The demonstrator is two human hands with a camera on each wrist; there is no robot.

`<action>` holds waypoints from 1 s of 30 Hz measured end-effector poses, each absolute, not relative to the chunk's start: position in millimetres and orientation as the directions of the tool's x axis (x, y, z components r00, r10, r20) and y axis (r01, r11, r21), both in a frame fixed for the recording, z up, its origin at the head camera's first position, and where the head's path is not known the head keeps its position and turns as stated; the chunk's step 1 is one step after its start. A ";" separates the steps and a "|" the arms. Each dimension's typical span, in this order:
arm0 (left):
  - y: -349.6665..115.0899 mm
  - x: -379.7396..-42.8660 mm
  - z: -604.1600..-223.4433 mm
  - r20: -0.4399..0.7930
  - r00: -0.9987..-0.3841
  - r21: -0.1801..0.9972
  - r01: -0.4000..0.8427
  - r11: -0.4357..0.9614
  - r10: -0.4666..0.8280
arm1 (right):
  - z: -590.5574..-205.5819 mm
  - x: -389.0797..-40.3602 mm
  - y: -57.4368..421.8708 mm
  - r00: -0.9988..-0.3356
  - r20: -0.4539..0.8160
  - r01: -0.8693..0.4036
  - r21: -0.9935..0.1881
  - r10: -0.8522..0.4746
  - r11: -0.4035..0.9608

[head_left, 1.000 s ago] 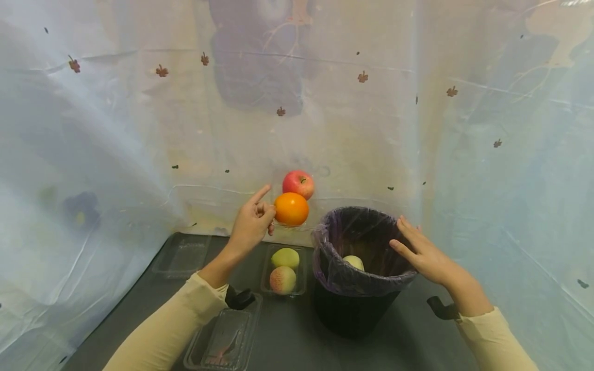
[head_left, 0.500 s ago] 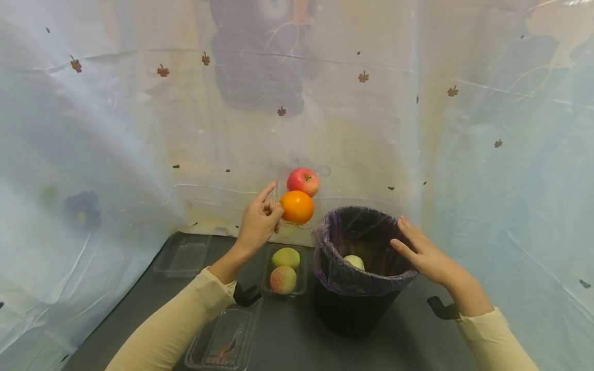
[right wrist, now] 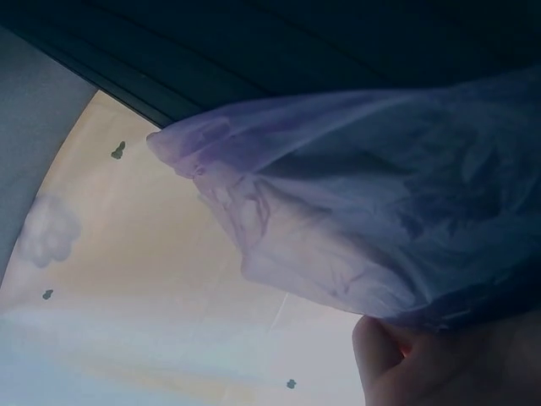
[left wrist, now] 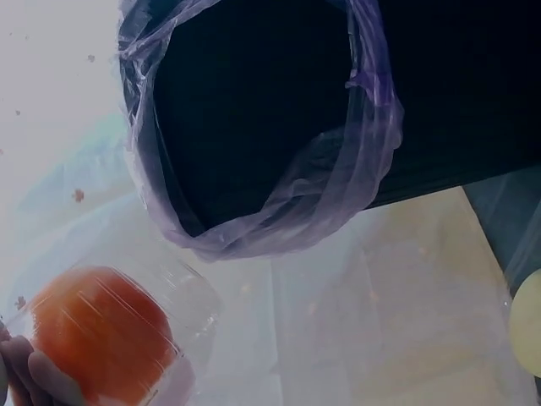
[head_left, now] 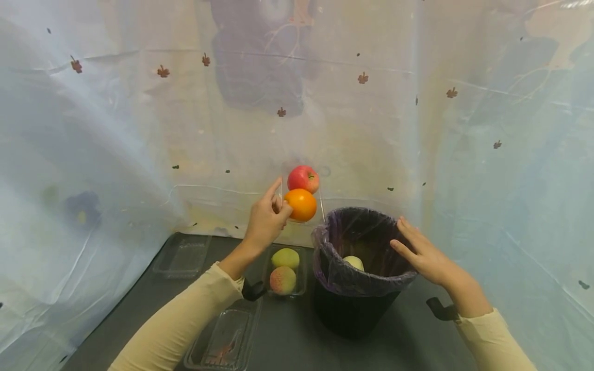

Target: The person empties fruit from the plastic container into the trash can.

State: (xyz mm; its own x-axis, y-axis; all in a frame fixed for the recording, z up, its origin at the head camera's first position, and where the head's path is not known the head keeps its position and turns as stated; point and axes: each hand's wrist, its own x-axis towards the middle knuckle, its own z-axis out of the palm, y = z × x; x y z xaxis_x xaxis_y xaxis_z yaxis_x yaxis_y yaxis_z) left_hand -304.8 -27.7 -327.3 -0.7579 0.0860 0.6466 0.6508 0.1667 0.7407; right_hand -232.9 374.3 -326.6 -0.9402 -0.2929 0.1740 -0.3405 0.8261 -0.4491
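My left hand (head_left: 267, 219) grips a clear plastic container (head_left: 323, 206) by its left side, raised beside the bin. In it sit an orange (head_left: 301, 205) and a red apple (head_left: 303, 179). The left wrist view shows the orange (left wrist: 101, 334) through the clear plastic, fingers curled at its edge. A black bin (head_left: 352, 314) lined with a purple bag (head_left: 325, 268) stands on the table, a pale round item (head_left: 354, 263) inside it. My right hand (head_left: 427, 255) rests on the bin's right rim, fingers straight; the right wrist view shows it against the bag (right wrist: 338, 211).
Left of the bin, a second clear container (head_left: 301, 275) holds a yellow-green fruit (head_left: 285, 258) and a peach (head_left: 283, 280). Another clear container (head_left: 227, 335) lies at the front and one (head_left: 183, 255) at the back left. A patterned plastic curtain (head_left: 371, 129) hangs behind the table.
My left hand has moved right and slightly up, bringing the container with the orange and apple closer to the bin. The container is more tilted. My right hand has stayed at the rim.
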 end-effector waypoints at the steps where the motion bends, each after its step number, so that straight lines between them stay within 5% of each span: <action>1: -26.6 -304.9 -327.0 0.651 -0.754 0.735 0.654 0.180 0.084 | -326.3 -233.1 374.5 -0.940 0.176 -0.342 -0.451 -0.293 0.824; 30: 1.5 -296.7 -316.3 0.735 -0.668 0.579 0.708 0.404 0.117 | -327.6 -232.2 374.3 -0.945 0.181 -0.327 -0.453 -0.273 0.830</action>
